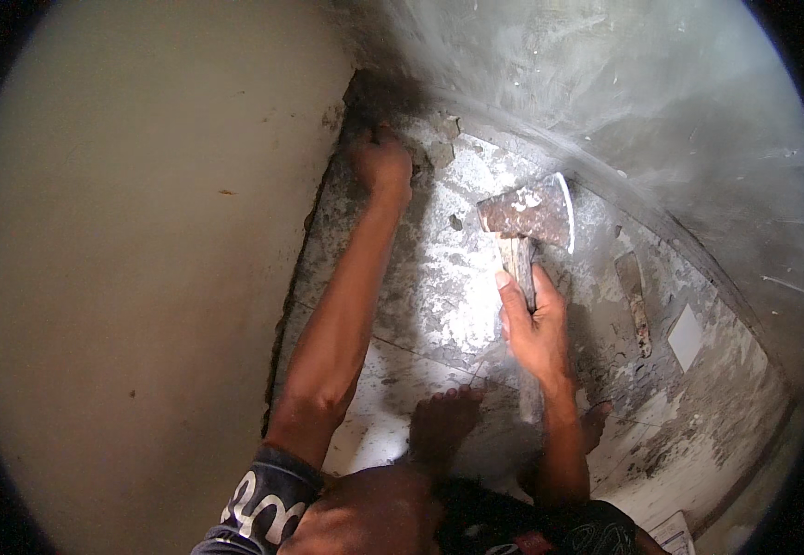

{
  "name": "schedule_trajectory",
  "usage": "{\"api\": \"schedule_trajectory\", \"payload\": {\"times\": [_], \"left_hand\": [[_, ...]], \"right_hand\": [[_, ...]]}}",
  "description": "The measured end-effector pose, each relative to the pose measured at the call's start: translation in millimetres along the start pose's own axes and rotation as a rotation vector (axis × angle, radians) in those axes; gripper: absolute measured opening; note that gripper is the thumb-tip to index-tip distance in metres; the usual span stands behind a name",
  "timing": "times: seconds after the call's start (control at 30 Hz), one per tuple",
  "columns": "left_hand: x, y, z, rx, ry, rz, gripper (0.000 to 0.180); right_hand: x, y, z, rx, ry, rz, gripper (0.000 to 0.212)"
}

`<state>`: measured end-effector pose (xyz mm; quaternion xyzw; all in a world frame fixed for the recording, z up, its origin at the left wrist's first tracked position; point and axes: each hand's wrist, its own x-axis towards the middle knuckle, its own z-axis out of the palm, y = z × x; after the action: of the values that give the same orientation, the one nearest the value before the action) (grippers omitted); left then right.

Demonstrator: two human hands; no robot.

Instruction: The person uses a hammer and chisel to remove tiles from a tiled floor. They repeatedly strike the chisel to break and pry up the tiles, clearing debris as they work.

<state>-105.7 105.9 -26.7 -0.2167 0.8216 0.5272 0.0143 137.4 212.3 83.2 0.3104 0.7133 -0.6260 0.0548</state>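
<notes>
My right hand point(539, 324) is wrapped round the wooden handle of a hatchet point(533, 211), just below the head. The rusty head is spotted with white, and its pale cutting edge faces right. The hatchet is held over the patchy floor point(439, 277). Far ahead, my left hand point(383, 166) reaches into the dark corner, low by the floor and beside the left wall. Its fingers are curled closed. Shadow hides their tips, so anything in them cannot be made out.
A smooth beige wall point(161, 231) rises close on the left; a grey plastered wall point(679, 120) curves round the right. On the floor at right lie a narrow scraper-like tool point(638, 301) and a white tile piece point(685, 339). My bare foot point(444, 418) stands near the middle.
</notes>
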Motion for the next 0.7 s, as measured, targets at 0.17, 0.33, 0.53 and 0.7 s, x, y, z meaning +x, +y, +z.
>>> {"api": "schedule_trajectory", "payload": {"times": [0.17,0.33,0.53,0.7], "left_hand": [[3.6,-1.4,10.2,0.063,-0.041,0.1,0.052],[-19.7,38.0,-0.1,0.198,-0.252,0.125,0.054],[25.6,16.1,-29.8,-0.049,-0.663,-0.083,0.068],[9.6,32.7,-23.6,-0.098,-0.791,-0.077,0.061]], "right_hand": [[-11.4,-0.8,6.8,0.073,-0.014,0.146,0.023],[-18.9,11.5,0.6,0.132,0.035,0.184,0.021],[-21.8,0.7,1.4,0.194,0.042,0.291,0.02],[-20.5,-1.4,-0.5,0.188,0.039,0.296,0.02]]}}
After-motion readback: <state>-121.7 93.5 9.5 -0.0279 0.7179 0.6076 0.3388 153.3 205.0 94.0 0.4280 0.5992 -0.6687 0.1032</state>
